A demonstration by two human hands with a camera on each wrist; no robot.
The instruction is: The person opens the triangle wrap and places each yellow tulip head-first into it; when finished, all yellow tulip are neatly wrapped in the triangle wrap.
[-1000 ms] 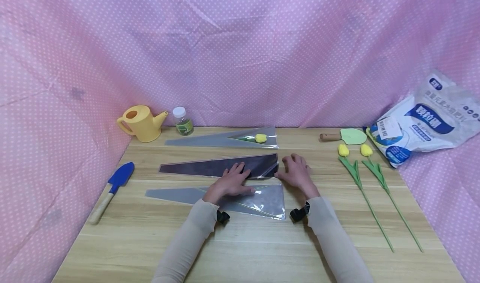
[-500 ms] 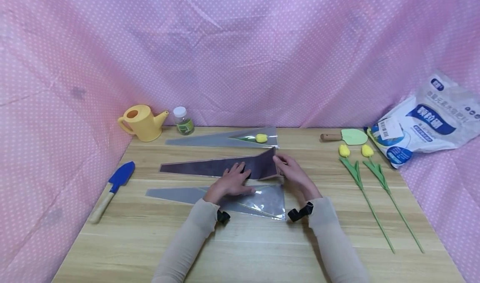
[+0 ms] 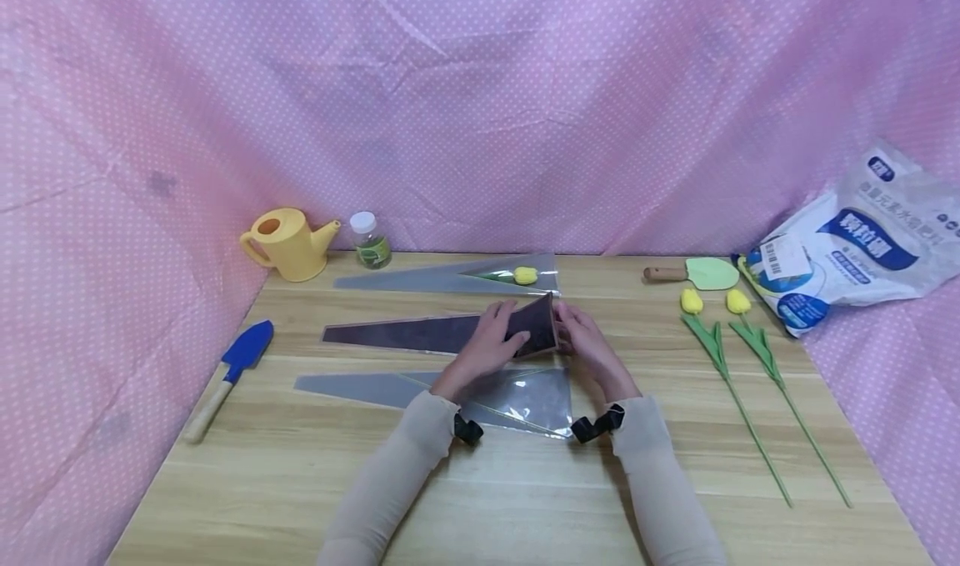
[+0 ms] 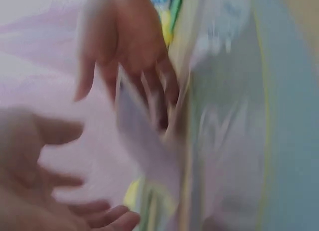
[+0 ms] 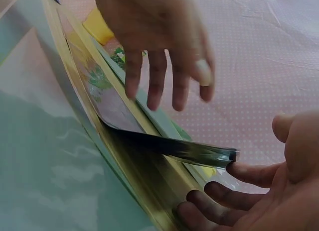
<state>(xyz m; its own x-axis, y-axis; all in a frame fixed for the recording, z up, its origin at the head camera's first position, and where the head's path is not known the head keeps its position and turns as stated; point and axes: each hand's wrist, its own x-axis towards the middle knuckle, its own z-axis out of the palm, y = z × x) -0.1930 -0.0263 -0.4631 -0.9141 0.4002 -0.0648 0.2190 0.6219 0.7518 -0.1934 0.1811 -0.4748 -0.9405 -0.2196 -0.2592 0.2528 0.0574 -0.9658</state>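
A dark, tapered flower sleeve (image 3: pixel 401 333) lies across the middle of the table, its wide right end lifted. My right hand (image 3: pixel 592 351) is at that end; in the right wrist view the index fingertip touches the raised edge (image 5: pixel 199 152) from below, the thumb apart from it. Over the sleeve is my left hand (image 3: pixel 486 348), its fingers extended and, in the right wrist view (image 5: pixel 159 32), above the film with nothing held. Nearer me lies a clear sleeve (image 3: pixel 352 389), partly under the left forearm. A third sleeve (image 3: pixel 397 281), behind, holds a yellow tulip (image 3: pixel 525 276).
Two yellow tulips (image 3: pixel 708 345) with long stems lie at right, below a green trowel (image 3: pixel 711 274). A fertilizer bag (image 3: pixel 862 241) leans in the right corner. At left are a yellow watering can (image 3: pixel 288 245), a small jar (image 3: pixel 371 241) and a blue trowel (image 3: pixel 247 348).
The right end of the dark sleeve has been raised by my right hand, which moved slightly left. My left hand has lifted off the sleeve and shifted right toward that end.
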